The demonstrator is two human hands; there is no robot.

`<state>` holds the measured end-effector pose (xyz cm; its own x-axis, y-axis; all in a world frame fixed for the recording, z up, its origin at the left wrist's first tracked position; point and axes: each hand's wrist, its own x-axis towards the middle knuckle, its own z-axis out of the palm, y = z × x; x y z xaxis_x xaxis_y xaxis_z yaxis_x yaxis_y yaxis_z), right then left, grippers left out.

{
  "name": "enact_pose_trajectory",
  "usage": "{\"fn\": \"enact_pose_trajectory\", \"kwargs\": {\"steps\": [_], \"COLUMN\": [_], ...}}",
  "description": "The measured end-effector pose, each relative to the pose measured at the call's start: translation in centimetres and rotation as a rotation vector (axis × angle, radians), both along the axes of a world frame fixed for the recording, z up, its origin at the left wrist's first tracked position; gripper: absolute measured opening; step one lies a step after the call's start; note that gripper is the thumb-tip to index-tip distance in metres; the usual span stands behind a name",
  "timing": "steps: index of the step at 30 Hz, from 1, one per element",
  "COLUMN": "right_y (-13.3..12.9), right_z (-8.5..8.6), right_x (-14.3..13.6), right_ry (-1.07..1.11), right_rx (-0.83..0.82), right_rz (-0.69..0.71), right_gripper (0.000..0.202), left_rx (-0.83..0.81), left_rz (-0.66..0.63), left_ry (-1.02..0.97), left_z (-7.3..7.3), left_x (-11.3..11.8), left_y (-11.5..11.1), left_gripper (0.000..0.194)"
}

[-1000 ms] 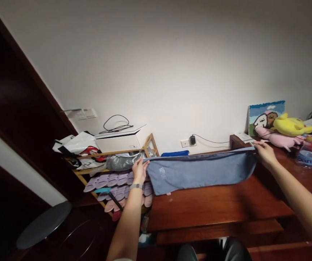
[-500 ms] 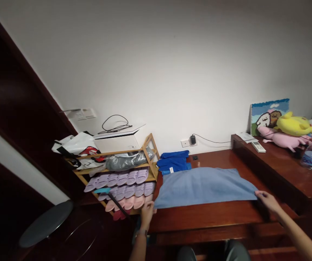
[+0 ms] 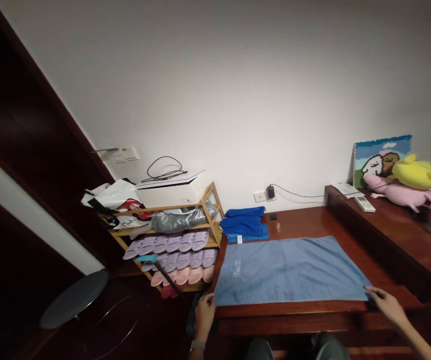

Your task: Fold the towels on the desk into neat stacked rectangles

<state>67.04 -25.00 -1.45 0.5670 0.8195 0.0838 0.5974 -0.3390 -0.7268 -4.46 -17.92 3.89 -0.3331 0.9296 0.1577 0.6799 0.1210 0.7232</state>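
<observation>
The left hand (image 3: 203, 316) and right hand (image 3: 388, 306) pinch the towel (image 3: 290, 272) at its near corners; it lies flat beyond them on the surface (image 3: 300, 223). An uneven pull could skew it, or a forward push ruck it against the blue cloths (image 3: 242, 225).

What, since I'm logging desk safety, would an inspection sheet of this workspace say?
Surface: table, bare wood showing; no spills seen
Job's things: towel spread, slightly creased; blue cloths beyond its far left corner
Clutter: remote and toys on raised top
Grippers: left hand, right hand at towel's near corners; grip unclear
Cables: wire from adapter along wall; coil on white box
Surroundings: slippers on rack; stool at left
</observation>
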Motion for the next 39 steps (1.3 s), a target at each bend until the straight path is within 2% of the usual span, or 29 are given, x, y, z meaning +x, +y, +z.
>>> {"fn": "enact_pose_trajectory", "kwargs": {"steps": [4,8,12,16,19,23,27,29,31,35,37,39], "right_y": [-0.8,-0.8,-1.0,-2.0,-3.2,-4.8,-4.5,-3.0,-0.4,7.5,11.9,15.8], "right_z": [-0.6,-1.1,-2.5,-3.6,-3.2,-1.8,-0.3,0.7,1.7,3.7,4.2,4.3], "right_x": [-0.3,-0.6,-1.0,-2.4,-3.9,-5.2,-5.0,-4.5,-4.1,-4.3,-4.7,-5.0], "right_ry": [0.138,0.063,-0.030,-0.088,-0.181,-0.340,-0.406,-0.411,-0.415,-0.430,-0.447,-0.474], "right_rx": [-0.032,0.043,0.110,0.144,0.082,-0.031,-0.011,0.021,0.055,0.083,0.052,-0.005], "right_rz": [0.037,0.062,0.037,-0.001,-0.018,-0.085,-0.109,-0.088,-0.026,0.174,0.264,0.353], "right_gripper": [0.047,0.048,0.055,0.065,0.071,0.070,0.063,0.060,0.060,0.064,0.063,0.062], "left_rx": [0.058,0.089,0.190,0.298,0.307,0.209,0.173,0.195,0.235,0.268,0.227,0.186], "left_rz": [0.028,0.060,0.044,0.036,0.049,0.068,0.057,0.049,-0.009,-0.244,-0.322,-0.355], "left_ry": [0.059,0.096,0.175,0.284,0.378,0.502,0.558,0.561,0.550,0.560,0.585,0.602], "left_z": [-0.8,-1.9,-3.2,-3.6,-3.2,-2.3,-1.6,-0.9,0.3,2.4,2.5,1.8], "left_x": [-0.4,-0.4,-0.4,-0.1,0.5,1.0,0.4,0.2,0.4,2.9,4.6,6.1], "left_y": [-1.3,-2.2,-2.9,-3.7,-4.2,-5.2,-4.8,-3.2,-0.5,7.5,11.7,15.2], "left_gripper": [0.025,0.029,0.033,0.040,0.043,0.042,0.042,0.041,0.039,0.042,0.044,0.044]}}
